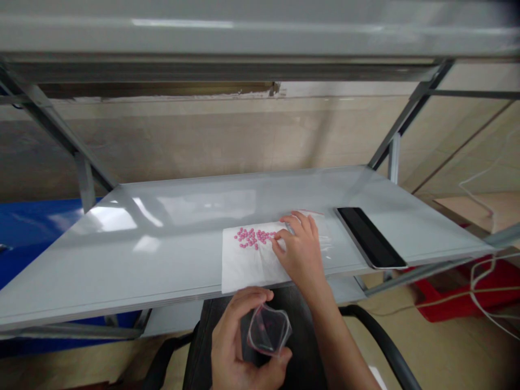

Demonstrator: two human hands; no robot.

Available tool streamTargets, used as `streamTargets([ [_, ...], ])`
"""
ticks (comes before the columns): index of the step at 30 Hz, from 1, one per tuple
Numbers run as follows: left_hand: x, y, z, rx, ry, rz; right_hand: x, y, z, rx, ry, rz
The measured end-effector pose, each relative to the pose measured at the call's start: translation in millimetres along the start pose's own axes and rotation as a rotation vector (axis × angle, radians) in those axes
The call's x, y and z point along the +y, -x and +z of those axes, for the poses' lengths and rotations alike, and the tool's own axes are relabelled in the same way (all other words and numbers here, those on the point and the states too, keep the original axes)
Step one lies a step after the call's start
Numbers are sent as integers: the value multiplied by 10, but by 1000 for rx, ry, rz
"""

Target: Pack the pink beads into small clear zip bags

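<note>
1. Left hand (235, 341): fingers curled around a clear plastic bag (268, 329), gripping it.
2. Right hand (298, 254): fingers spread, holding nothing, resting on white tissue (247, 265), just beside pink tablets (252, 237).

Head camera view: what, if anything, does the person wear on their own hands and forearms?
The left hand and right hand are bare, with no gloves, and no ring, watch or bracelet shows. The right forearm is bare too, with no sleeve in view.
</note>
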State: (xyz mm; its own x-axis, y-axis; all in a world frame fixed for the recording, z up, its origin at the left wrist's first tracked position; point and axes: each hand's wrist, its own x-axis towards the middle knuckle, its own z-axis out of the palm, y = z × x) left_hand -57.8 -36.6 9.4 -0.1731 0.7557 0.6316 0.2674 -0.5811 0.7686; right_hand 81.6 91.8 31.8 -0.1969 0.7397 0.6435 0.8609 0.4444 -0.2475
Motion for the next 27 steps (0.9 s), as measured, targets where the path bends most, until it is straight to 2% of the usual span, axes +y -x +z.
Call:
streamTargets([
  [4, -16, 23, -42, -51, -48, -96, -61, 47, -248, 33, -358, -50],
  [7, -14, 14, -46, -49, -45, -153, -135, 83, -561, -45, -593, -81],
  [10, -3, -14, -22, -32, -12, -194, -211, 115, -821, -148, -701, -118],
  [13, 7, -30, 8, -2, 31, -225, -253, 143, -911, -241, -744, -162],
  [16, 10, -16, 26, 46, 64, -242, -225, 145, -825, -251, -763, -153],
  [18, 8, 4, 32, 65, 61, -243, -160, 123, -680, -170, -710, -115],
  [20, 1, 30, 37, 78, 52, -246, -69, 87, -488, -33, -542, -60],
  [22, -11, 61, 44, 95, 52, -243, 23, 48, -289, 71, -275, 20],
  [24, -26, 98, 58, 109, 62, -229, 86, 16, -129, 78, -70, 76],
  [27, -38, 143, 83, 138, 99, -193, 98, -6, -3, 36, 52, 85],
])
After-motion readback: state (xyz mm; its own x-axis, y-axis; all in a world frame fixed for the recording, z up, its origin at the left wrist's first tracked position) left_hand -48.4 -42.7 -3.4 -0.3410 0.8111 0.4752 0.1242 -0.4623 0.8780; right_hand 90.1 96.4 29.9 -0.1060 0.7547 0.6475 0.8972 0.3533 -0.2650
